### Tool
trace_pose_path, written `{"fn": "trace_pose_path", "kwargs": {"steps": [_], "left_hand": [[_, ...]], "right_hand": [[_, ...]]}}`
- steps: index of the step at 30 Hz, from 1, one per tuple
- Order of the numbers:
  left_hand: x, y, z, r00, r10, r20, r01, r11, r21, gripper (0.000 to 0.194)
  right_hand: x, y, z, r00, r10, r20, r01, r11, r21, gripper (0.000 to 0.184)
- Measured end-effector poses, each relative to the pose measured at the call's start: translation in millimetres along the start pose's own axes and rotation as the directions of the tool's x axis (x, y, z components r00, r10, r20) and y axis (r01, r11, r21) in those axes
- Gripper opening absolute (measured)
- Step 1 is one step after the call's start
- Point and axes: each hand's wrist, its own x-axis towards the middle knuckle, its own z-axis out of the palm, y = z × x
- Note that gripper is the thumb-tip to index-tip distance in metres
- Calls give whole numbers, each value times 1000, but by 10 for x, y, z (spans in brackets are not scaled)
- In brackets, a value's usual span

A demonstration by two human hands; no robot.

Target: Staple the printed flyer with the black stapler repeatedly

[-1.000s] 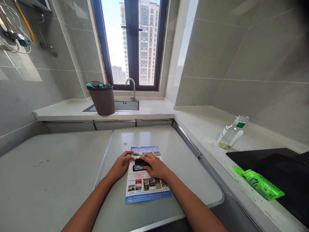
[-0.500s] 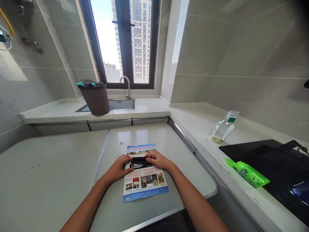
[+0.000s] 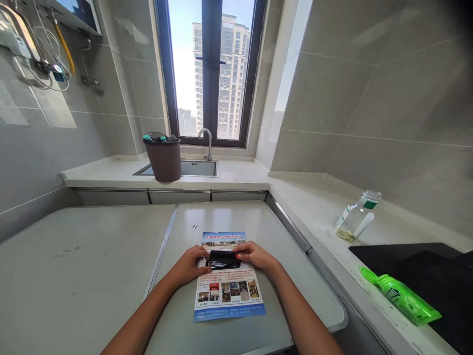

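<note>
A black stapler (image 3: 223,260) lies on its side on a printed flyer (image 3: 229,311), with a shiny metal strip along its lower part. My left hand (image 3: 192,265) holds its left end, thumb below and fingers above. At the other end, my right hand (image 3: 254,255) pinches it between thumb and fingers, where a small orange-red spot shows. The flyer has blue borders and rows of small photos, and lies on a white folding table (image 3: 295,281). Two short dark strips (image 3: 194,227) rest just beyond the flyer's top left.
A brown bin (image 3: 164,160) stands by the sink (image 3: 199,168) and tap (image 3: 209,143). On the right counter (image 3: 314,197) are a glass jar (image 3: 354,217) with a white spoon, a green squeeze pouch (image 3: 404,298) and a black mat (image 3: 399,254).
My right hand has shifted from covering the stapler's top to pinching its right end. My left hand has closed around the left end. The camera view has swung left and back.
</note>
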Motion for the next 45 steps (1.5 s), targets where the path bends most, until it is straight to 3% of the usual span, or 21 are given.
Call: {"fn": "trace_pose_path", "kwargs": {"steps": [6, 12, 15, 18, 22, 25, 27, 29, 32, 35, 39, 45], "left_hand": [[-5, -32, 5, 1000, 12, -20, -13, 999, -39, 22], [-11, 5, -19, 1000, 7, -29, -10, 997, -77, 24], [-1, 38, -43, 999, 29, -13, -30, 992, -120, 24], [3, 46, -52, 999, 51, 15, -48, 984, -170, 24], [-2, -6, -48, 999, -1, -33, -3, 989, -150, 24], [23, -47, -41, 988, -45, -149, 6, 967, -253, 27], [54, -45, -24, 967, -133, -220, 23, 897, -441, 37], [81, -19, 5, 937, -278, -212, 56, 719, -693, 51], [86, 31, 52, 920, -391, 0, 137, 321, -937, 52], [49, 42, 63, 922, -338, 188, 225, 74, -971, 46], [2, -1, 26, 920, -329, 214, 217, -29, -976, 31], [-3, -56, 19, 930, -306, 201, 212, 3, -977, 27]], "right_hand": [[51, 42, -5, 1000, -14, -28, 13, 999, -36, 41], [54, 15, -14, 994, 108, -19, -108, 994, -13, 41], [12, -93, 14, 993, -108, -54, 100, 985, -141, 39], [-16, -191, 145, 942, -333, -47, 298, 891, -342, 43], [3, -204, 412, 893, -449, -1, 359, 716, -599, 50], [17, -176, 513, 876, -482, -19, 376, 707, -599, 35], [12, -162, 510, 860, -508, -46, 389, 713, -583, 33], [0, -157, 485, 801, -594, -75, 424, 652, -629, 37], [-18, -166, 474, 683, -730, -16, 436, 425, -793, 44], [-29, -179, 513, 656, -741, 145, 416, 196, -888, 43], [-32, -164, 560, 634, -749, 192, 381, 87, -921, 37], [-24, -133, 608, 648, -727, 227, 415, 87, -906, 34]]}}
